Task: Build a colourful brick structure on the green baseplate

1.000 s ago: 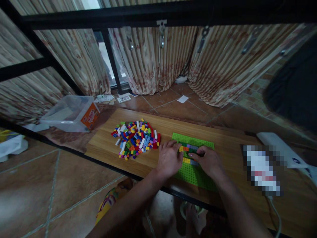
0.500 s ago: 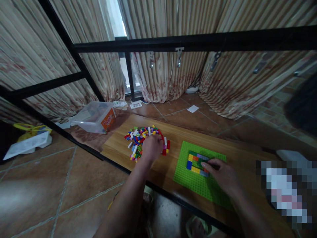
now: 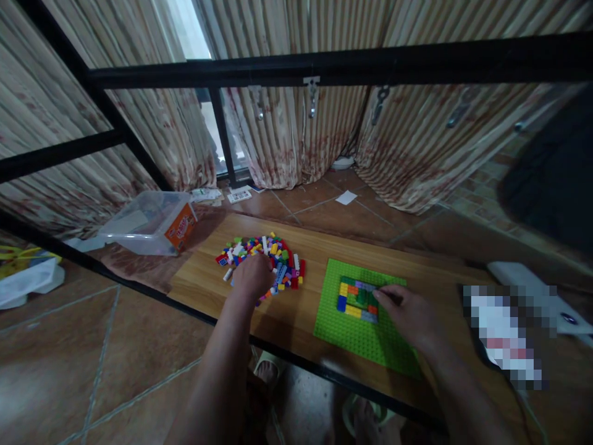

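Observation:
My left hand (image 3: 252,277) is over the near side of a heap of mixed toy bricks (image 3: 280,250), its back towards me. Its fingers point down and are hidden, so what they hold does not show. My right hand (image 3: 410,309) hovers at the right edge of a low brick build (image 3: 353,312), with thumb and forefinger pinched together. Whatever is between those fingertips is too small to make out. The build is a rectangle of yellow, blue, orange, green and grey-purple bricks on a green studded baseplate (image 3: 336,330).
A wooden tabletop (image 3: 296,321) carries the heap and the baseplate. Left of it stands a clear plastic box (image 3: 143,238) with an orange label. A blurred-out device (image 3: 503,340) and a white object (image 3: 519,281) lie at the right. A black metal frame (image 3: 278,71) crosses behind.
The view has turned slightly to the right. My left hand has moved nearer and lower over the heap. My right fingers have shifted from the build's inside to its right edge.

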`<state>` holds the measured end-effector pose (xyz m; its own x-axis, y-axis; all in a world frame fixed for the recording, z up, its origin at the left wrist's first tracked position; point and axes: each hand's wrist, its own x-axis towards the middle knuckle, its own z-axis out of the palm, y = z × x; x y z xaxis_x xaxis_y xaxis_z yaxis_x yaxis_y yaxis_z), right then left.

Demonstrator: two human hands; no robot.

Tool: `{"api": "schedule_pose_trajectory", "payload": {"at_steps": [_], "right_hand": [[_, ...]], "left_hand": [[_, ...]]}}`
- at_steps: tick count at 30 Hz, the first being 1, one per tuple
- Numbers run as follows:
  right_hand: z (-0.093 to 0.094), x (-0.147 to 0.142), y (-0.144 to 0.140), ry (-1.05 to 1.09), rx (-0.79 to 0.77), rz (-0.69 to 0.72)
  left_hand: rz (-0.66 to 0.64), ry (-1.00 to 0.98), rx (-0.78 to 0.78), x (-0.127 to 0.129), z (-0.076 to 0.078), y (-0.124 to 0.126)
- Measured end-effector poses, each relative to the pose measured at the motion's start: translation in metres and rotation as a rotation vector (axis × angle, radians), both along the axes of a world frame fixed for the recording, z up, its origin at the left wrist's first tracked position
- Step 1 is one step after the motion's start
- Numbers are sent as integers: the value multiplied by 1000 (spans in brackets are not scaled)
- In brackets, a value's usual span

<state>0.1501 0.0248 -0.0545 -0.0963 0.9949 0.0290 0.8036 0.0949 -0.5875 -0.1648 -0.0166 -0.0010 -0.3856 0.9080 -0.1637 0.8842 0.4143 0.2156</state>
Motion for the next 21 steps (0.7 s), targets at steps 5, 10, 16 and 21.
{"api": "schedule_pose_trajectory", "payload": {"at_steps": [5,10,16,21], "right_hand": [[13,5,0,-2,19,-77],[19,9,0,5,35,-108],[23,11,1,53,51,-146],[27,6,-3,202,62,-107]], "left_hand": [[-24,54,-44,5,0,5],[-34,101,-35,7,-1,7],[-52,-116,18,-8,-1,9],[-162,-654,187,23,-2,11]]}}
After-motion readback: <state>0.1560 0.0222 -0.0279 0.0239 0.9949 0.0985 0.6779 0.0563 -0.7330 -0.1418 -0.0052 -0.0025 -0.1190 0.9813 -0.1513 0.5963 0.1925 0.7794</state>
